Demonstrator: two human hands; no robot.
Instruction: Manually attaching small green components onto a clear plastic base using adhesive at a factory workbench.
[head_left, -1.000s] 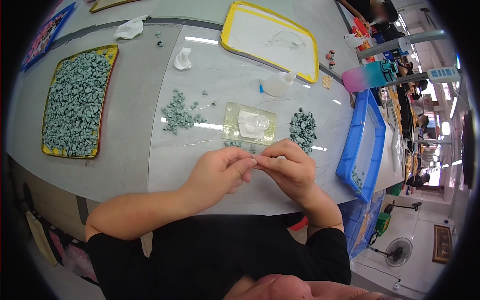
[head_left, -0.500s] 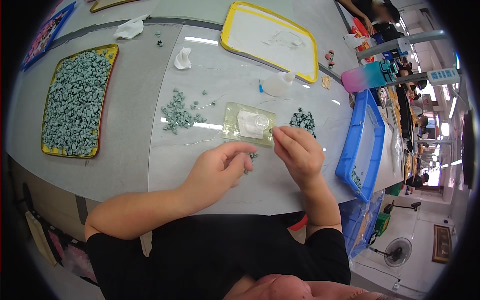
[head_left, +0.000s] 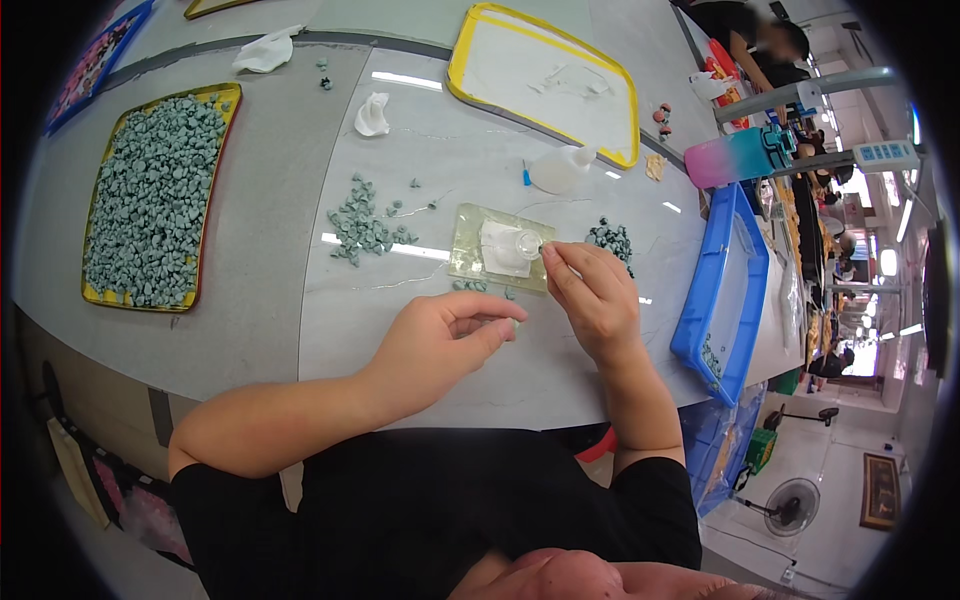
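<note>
My right hand [head_left: 597,300] is closed in a pinch at the rim of a small clear round dish [head_left: 529,243]. A tiny dark piece shows at its fingertips, too small to name. The dish sits on white paper [head_left: 497,245] on a pale green translucent slab [head_left: 468,240]. Nearer to me, my left hand [head_left: 440,345] has thumb and forefinger closed on a small grey-green piece [head_left: 515,325]. Several more such pieces [head_left: 468,285] lie along the slab's near edge. A loose heap of grey-green pieces [head_left: 362,222] is left of the slab, and a darker heap [head_left: 609,240] right of it.
At left is a yellow-rimmed tray [head_left: 205,215] full of grey-green pieces. A white squeeze bottle [head_left: 560,170] with a blue tip lies beyond the slab. Behind it is a yellow-edged white tray [head_left: 470,45]. To the right stand a blue bin [head_left: 690,320] and a pink-teal bottle [head_left: 725,157].
My right hand has risen slightly toward the clear dish. The left thumb and forefinger have moved a little right, and the small grey-green piece now shows between them.
</note>
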